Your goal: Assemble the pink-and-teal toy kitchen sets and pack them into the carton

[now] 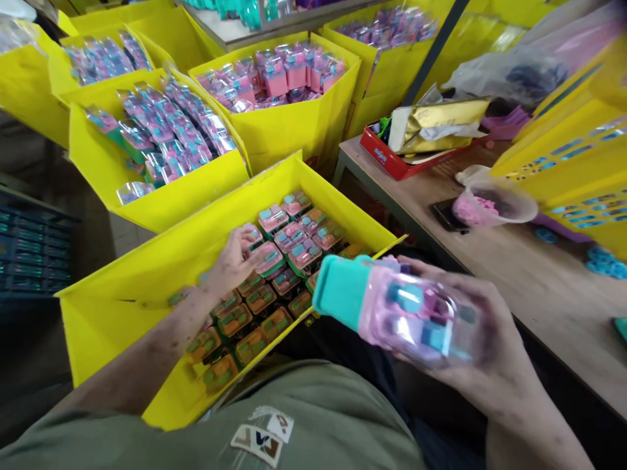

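Observation:
My right hand (482, 339) is wrapped round a toy case (401, 316) with a turquoise base, a pink middle and a transparent cover. Small blue, pink and lilac pieces show through that cover. The case is tilted in front of my body, outside the yellow box (112, 307). My left hand (229, 261) reaches into the box, its fingers and thumb closed about a similar pink-topped case (252, 235), partly hidden by the fingers. Rows of packed cases (262, 297) fill much of the box floor, their covers facing up.
More yellow boxes of similar cases, one at the left (161, 209) and one behind (294, 124), surround this box. On the bench (529, 281) at right are a red tray (392, 163), a tub of pink pieces (509, 209) and a yellow basket (588, 156). A dark crate (34, 248) stands far left.

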Demonstrator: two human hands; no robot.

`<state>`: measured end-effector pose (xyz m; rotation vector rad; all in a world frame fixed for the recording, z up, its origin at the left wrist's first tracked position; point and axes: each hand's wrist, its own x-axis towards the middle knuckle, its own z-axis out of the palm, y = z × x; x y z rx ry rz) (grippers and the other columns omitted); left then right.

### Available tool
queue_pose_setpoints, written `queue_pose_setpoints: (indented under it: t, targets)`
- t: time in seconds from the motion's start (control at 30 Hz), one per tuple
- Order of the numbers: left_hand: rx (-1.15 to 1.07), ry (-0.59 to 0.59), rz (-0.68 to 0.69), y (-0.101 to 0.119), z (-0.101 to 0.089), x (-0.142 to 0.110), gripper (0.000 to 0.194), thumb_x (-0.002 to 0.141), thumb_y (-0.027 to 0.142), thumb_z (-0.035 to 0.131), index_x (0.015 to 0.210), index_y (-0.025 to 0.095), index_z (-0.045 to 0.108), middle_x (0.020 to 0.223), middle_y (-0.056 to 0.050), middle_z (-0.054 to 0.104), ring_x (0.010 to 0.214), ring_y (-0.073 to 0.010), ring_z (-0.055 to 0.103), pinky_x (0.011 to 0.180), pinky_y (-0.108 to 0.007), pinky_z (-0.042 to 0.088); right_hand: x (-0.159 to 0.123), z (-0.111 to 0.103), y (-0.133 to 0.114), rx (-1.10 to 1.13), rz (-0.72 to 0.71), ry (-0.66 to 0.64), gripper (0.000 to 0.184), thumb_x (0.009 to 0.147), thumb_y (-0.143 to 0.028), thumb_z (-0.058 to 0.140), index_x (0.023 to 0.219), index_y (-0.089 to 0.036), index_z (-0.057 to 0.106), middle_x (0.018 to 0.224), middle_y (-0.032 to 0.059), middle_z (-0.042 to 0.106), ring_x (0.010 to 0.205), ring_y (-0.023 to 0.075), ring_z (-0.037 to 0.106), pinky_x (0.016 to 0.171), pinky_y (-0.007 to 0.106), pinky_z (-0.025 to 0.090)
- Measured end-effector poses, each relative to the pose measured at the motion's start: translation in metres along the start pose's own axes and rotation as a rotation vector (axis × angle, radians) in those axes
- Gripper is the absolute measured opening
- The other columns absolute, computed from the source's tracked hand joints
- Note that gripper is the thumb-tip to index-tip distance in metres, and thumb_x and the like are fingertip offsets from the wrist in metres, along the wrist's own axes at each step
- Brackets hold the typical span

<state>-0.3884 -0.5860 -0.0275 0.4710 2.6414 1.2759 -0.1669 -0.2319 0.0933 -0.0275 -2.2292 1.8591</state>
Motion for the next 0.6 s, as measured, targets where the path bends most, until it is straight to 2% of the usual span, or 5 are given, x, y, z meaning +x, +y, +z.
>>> queue_pose_setpoints:
  t: [0.1, 0.2, 0.27, 0.37, 0.6]
  targets:
    - [-0.493, -0.177, -0.003, 0.046, -0.019, -0.013, 0.064, 0.102, 0.084, 0.063, 0.117, 0.022, 0.066, 0.088, -0.003, 0.070, 0.065, -0.0164, 0.061, 0.060, -0.029, 0.055, 0.039, 0.025, -0.002, -0.019, 0.010, -0.082, 0.078, 0.077, -0.035, 0.109, 0.142, -0.034, 0.066, 0.156, 0.0104, 0.071, 0.141, 0.0361, 0.074, 0.108, 0.046, 0.071]
    - [-0.740, -0.268, -0.127, 0.084, -0.018, -0.039, 0.064, 0.099, 0.084, 0.070, 0.095, 0.020, 0.070, 0.083, -0.006, 0.074, 0.072, -0.0208, 0.072, 0.065, -0.031, 0.062, 0.064, 0.061, 0.008, -0.095, -0.014, -0.072, 0.074, 0.080, -0.044, 0.105, 0.140, -0.030, 0.064, 0.139, 0.0098, 0.075, 0.125, 0.0332, 0.078, 0.105, 0.046, 0.071]
    - [-0.849, -0.301, -0.163, 0.100, -0.008, -0.057, 0.071, 0.087, 0.086, 0.084, 0.117, 0.022, 0.075, 0.122, -0.013, 0.081, 0.106, -0.0305, 0.081, 0.085, -0.039, 0.070, 0.065, 0.087, 0.018, -0.201, -0.030, 0.023, 0.070, 0.082, -0.041, 0.102, 0.140, -0.030, 0.064, 0.139, 0.0107, 0.070, 0.127, 0.0344, 0.074, 0.109, 0.052, 0.069]
    - [-0.953, -0.299, -0.201, 0.109, 0.006, -0.071, 0.107, 0.072, 0.092, 0.092, 0.156, 0.036, 0.057, 0.171, -0.014, 0.056, 0.137, -0.0414, 0.072, 0.095, -0.047, 0.071, 0.053, 0.122, 0.029, -0.337, -0.036, 0.066, 0.070, 0.083, -0.029, 0.098, 0.144, -0.030, 0.064, 0.150, 0.0146, 0.055, 0.134, 0.0375, 0.068, 0.112, 0.059, 0.068]
    - [-0.654, -0.125, -0.179, 0.098, 0.003, -0.040, 0.081, 0.087, 0.054, 0.099, 0.150, 0.027, 0.057, 0.138, -0.009, 0.076, 0.118, -0.0293, 0.078, 0.101, -0.045, 0.069, 0.030, 0.160, 0.022, -0.386, -0.063, -0.249, 0.088, 0.091, -0.029, 0.092, 0.168, -0.027, 0.049, 0.169, 0.0194, 0.046, 0.154, 0.0414, 0.058, 0.127, 0.059, 0.058]
